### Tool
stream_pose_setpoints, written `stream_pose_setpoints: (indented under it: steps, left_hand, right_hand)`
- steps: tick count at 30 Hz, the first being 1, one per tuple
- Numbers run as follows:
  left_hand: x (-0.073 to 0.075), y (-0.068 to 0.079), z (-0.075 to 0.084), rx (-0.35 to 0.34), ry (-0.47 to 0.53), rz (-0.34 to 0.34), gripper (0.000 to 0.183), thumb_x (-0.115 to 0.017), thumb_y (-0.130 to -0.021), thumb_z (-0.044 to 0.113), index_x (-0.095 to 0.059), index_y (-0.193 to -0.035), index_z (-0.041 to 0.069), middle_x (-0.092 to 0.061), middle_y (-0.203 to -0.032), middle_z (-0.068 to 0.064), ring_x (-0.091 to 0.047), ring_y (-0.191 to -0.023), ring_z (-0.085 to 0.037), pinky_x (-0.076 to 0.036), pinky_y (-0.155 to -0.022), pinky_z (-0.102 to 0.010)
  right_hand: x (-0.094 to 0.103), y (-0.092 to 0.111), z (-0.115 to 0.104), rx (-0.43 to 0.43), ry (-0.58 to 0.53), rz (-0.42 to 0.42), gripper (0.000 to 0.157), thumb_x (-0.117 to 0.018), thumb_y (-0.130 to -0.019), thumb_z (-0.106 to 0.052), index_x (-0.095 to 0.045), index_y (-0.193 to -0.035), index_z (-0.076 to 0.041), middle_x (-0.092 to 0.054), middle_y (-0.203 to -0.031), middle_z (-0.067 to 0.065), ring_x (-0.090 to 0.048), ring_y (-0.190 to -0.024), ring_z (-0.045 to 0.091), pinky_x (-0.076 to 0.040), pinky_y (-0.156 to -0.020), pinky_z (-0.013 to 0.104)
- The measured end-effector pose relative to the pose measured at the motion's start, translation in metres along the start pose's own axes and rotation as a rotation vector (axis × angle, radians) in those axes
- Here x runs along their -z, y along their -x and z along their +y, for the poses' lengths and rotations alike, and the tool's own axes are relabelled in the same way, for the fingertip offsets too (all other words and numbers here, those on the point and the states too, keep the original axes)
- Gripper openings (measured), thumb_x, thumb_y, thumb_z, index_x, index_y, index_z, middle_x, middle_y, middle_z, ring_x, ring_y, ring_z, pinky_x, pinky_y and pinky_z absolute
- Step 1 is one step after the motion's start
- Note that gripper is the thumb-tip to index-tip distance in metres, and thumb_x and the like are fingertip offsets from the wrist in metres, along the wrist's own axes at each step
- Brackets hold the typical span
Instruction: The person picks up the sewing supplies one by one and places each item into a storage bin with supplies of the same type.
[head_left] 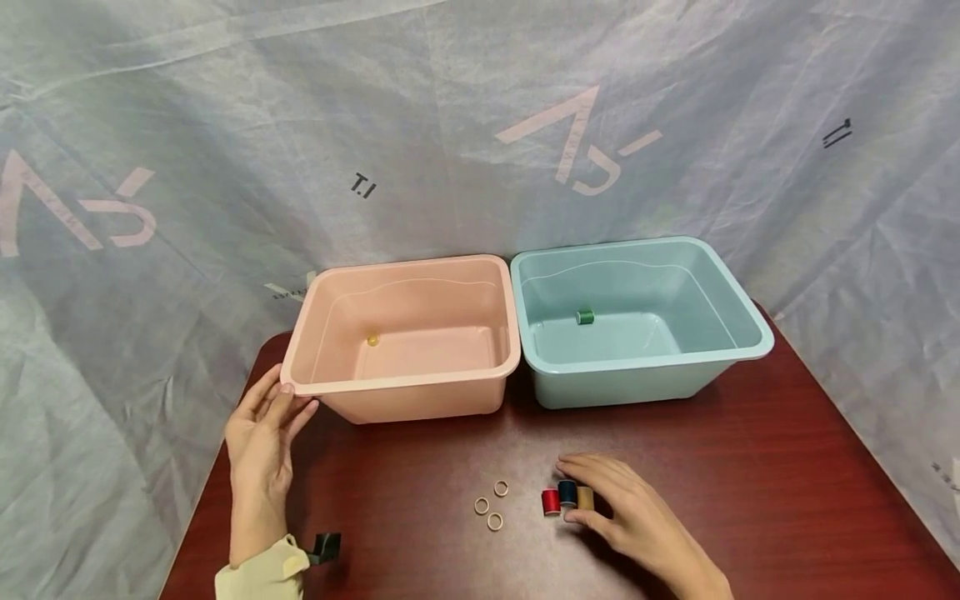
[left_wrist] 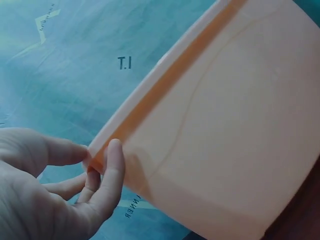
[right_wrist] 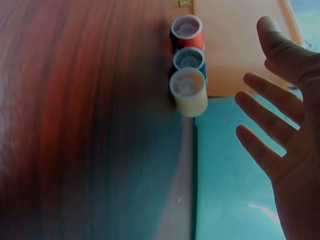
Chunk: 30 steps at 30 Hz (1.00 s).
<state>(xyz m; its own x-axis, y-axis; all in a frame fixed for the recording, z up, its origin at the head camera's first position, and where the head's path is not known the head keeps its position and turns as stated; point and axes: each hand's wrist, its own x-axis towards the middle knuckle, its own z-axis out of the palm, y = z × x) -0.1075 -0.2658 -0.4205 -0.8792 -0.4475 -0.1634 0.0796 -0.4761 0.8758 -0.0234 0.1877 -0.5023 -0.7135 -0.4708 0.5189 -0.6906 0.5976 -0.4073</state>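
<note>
At its near left corner, the rim of a pink plastic bin (head_left: 420,400) is pinched by my left hand (head_left: 262,437). The left wrist view shows the thumb and fingers (left_wrist: 114,165) on either side of that rim. My right hand (head_left: 630,517) hovers beside three thread spools on the table, its fingers spread and apart from them in the right wrist view. They stand in a row: a red spool (head_left: 551,502), a dark blue spool (head_left: 567,492) and a tan spool (head_left: 586,498). Left of them lie three small gold-coloured rings (head_left: 482,499).
A light blue bin (head_left: 622,387) stands right of the pink one, with a green spool (head_left: 585,317) inside. The pink bin holds a small gold-coloured item (head_left: 372,341). A grey printed sheet (head_left: 450,167) hangs behind the dark red table (head_left: 420,525).
</note>
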Motion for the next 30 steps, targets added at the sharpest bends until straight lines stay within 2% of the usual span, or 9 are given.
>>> stream_pose_setpoints:
  steps: [10, 18, 25, 30]
  left_hand:
    - [-0.003, -0.001, -0.002, 0.014, 0.078, -0.004, 0.049, -0.067, -0.097, -0.006, -0.058, -0.144, 0.002, -0.067, -0.108, -0.012, -0.073, -0.072, -0.019, -0.068, -0.068, -0.033]
    - [-0.003, 0.001, -0.004, 0.003, 0.098, 0.012, 0.045, -0.068, -0.096, -0.006, -0.063, -0.14, 0.005, -0.066, -0.108, -0.012, -0.073, -0.072, -0.018, -0.068, -0.067, -0.033]
    - [0.001, 0.002, -0.008, -0.019, 0.09, -0.006, 0.048, -0.068, -0.097, -0.005, -0.06, -0.143, 0.002, -0.067, -0.113, -0.013, -0.073, -0.073, -0.018, -0.068, -0.068, -0.031]
    - [0.003, 0.001, -0.01, -0.033, 0.087, -0.015, 0.049, -0.068, -0.097, -0.004, -0.059, -0.145, 0.001, -0.064, -0.118, -0.015, -0.071, -0.073, -0.017, -0.068, -0.069, -0.03]
  right_hand:
    - [-0.008, 0.002, 0.0, -0.001, 0.014, 0.008, 0.059, -0.086, -0.084, -0.027, -0.067, -0.138, -0.011, -0.072, -0.133, 0.006, -0.067, -0.122, 0.024, -0.029, -0.122, 0.011]
    - [-0.014, 0.002, -0.004, -0.011, 0.002, 0.008, 0.066, -0.09, -0.078, -0.023, -0.066, -0.14, -0.015, -0.072, -0.133, 0.005, -0.067, -0.122, 0.023, -0.032, -0.121, 0.012]
    - [-0.024, 0.002, -0.006, 0.002, 0.002, 0.002, 0.059, -0.085, -0.087, -0.03, -0.066, -0.14, -0.014, -0.071, -0.135, 0.003, -0.066, -0.124, 0.023, -0.03, -0.122, 0.012]
    - [-0.031, -0.001, -0.006, 0.011, -0.009, 0.007, 0.057, -0.085, -0.088, -0.031, -0.066, -0.139, -0.013, -0.071, -0.134, 0.001, -0.067, -0.123, 0.023, -0.036, -0.119, 0.016]
